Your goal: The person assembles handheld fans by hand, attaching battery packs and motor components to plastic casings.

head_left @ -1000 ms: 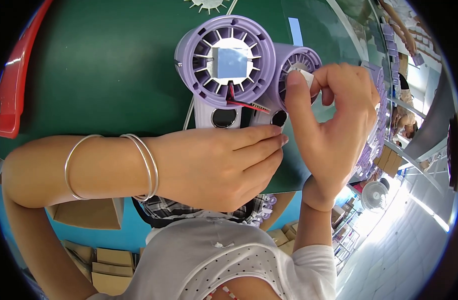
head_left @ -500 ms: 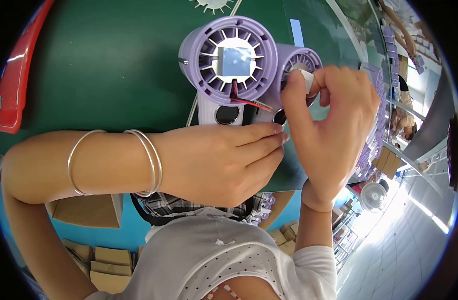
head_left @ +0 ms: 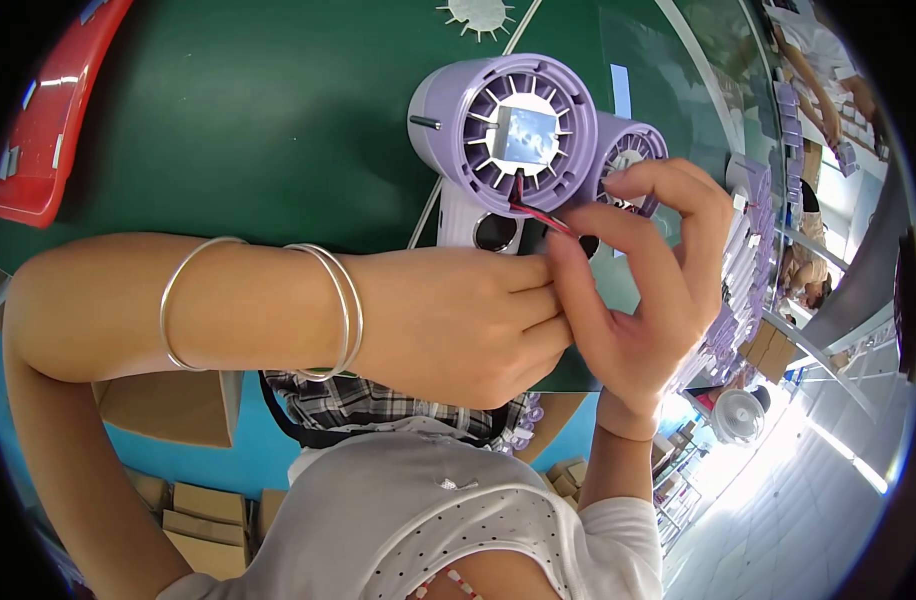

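A lilac handheld fan has its round head facing up, with a white finned disc and a shiny square pad at its centre. Red and black wires trail from the head to my right hand, whose thumb and index finger pinch their end. The other fingers curl above a second lilac fan head. My left hand lies across the lower part of the fan, closed around its pale handle. Its thumb is hidden, and its fingertips are partly behind my right hand.
A red tray sits at the left on the green table. A white spiked disc lies at the far edge. Many lilac parts line the right side. Cardboard boxes stand below; another person's arm shows far right.
The white block between my right thumb and index finger is gone from view. My right hand has come down and left to the wires. The whole scene has shifted slightly right.
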`<state>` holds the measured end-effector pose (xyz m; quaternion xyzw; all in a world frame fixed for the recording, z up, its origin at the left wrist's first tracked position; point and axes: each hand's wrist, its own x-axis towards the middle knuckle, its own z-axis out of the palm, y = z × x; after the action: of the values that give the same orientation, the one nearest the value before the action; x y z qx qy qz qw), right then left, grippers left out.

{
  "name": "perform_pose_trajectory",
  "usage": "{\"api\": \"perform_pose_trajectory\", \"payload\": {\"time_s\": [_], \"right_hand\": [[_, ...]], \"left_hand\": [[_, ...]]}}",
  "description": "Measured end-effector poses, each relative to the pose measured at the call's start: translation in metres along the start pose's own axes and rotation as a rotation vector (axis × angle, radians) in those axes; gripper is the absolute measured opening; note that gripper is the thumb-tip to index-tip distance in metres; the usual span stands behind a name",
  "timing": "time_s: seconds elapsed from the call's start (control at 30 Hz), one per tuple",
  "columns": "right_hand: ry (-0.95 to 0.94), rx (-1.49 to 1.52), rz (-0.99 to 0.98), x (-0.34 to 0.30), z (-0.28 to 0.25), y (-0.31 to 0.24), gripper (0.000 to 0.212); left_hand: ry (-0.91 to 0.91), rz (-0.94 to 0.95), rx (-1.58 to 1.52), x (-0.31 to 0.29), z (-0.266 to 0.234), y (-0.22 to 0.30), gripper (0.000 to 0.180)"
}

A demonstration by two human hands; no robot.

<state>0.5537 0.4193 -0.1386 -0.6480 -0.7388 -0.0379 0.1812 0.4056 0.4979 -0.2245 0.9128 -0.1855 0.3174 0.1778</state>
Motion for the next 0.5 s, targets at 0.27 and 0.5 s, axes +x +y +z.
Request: {"api": "perform_pose_trajectory", "payload": {"time_s": [0.27, 0.5], "right_hand": [[0.085, 0.154, -0.063, -0.002, 0.007, 0.002, 0.027], [0.252, 0.508, 0.029, -0.002, 0.008, -0.006, 0.027]], "left_hand": [[0.143, 0.001, 0.028, -0.002, 0.008, 0.004, 0.026], [0.131, 0.004, 0.015, -0.006, 0.005, 0.007, 0.026]]}}
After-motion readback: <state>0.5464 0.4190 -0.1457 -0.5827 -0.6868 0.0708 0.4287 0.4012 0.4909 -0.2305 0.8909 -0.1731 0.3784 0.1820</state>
